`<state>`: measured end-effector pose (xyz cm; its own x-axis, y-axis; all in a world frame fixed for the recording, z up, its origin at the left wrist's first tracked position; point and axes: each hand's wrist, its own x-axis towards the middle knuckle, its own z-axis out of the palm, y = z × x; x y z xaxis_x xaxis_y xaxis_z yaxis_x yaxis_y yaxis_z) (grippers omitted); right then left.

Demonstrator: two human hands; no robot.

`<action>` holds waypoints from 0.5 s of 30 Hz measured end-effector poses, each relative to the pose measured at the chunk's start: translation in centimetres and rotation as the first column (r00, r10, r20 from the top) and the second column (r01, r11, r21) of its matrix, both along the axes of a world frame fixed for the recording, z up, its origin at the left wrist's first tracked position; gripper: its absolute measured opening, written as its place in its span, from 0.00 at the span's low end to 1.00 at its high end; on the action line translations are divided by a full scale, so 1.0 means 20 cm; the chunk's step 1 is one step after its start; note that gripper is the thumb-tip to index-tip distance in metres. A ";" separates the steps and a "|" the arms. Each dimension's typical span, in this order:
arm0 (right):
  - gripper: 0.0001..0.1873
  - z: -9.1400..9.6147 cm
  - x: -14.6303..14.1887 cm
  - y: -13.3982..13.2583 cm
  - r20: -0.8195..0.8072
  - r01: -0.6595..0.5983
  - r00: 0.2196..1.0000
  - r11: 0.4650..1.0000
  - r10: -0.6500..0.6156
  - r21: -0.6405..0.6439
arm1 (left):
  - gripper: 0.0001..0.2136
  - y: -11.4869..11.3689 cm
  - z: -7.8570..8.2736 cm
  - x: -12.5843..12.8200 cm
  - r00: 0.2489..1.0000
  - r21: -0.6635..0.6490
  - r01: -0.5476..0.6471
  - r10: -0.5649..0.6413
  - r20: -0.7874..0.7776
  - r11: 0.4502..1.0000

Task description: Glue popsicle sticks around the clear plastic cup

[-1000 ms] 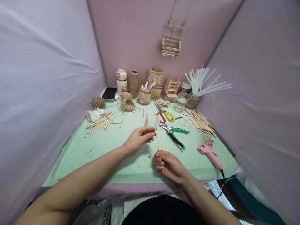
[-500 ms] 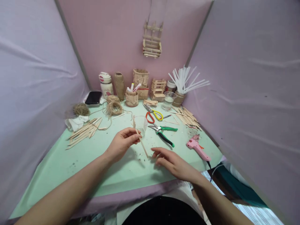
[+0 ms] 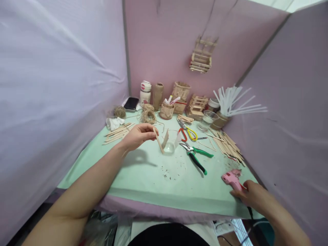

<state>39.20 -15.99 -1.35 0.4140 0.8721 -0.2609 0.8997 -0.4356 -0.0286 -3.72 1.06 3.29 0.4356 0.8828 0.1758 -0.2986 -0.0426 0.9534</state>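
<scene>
Head view: left hand [image 3: 139, 136] pinches stick [image 3: 159, 141], seemingly unattached; cup [image 3: 169, 148] right of that hand already bears wooden strip [image 3: 165, 138]; right hand [image 3: 254, 195] grips glue gun [image 3: 232, 178].

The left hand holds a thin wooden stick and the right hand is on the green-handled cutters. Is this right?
Not quite: in the head view, the right hand is on the pink glue gun, not the green-handled cutters. The left hand does hold a thin wooden stick.

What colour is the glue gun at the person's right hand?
The glue gun is pink; it shows best in the head view.
</scene>
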 end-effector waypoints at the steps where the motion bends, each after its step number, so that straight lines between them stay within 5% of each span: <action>1: 0.19 -0.02 0.00 0.01 -0.006 -0.012 1.000 1.000 0.012 -0.004 | 0.11 0.01 -0.01 0.00 1.000 0.011 0.009 -0.009 -0.011 1.000; 6: 0.20 -0.05 0.02 0.02 0.006 -0.042 0.999 0.999 0.042 0.008 | 0.11 0.01 0.00 -0.02 0.995 0.064 0.056 -0.051 -0.084 0.996; 10: 0.22 0.07 -0.01 0.01 -0.041 0.029 0.999 0.999 -0.028 0.014 | 0.10 0.00 0.01 -0.04 0.982 0.120 0.113 -0.092 -0.166 0.986; 15: 0.25 0.24 -0.13 -0.03 -0.283 0.133 0.958 0.936 -0.038 0.326 | 0.11 -0.01 0.01 -0.04 0.967 0.131 0.166 -0.136 -0.215 0.977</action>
<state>36.62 -16.59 3.54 0.4467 0.8920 -0.0687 0.7970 -0.4316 -0.4225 -4.58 0.79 3.55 0.6018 0.7750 0.1926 -0.1128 -0.1563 0.9812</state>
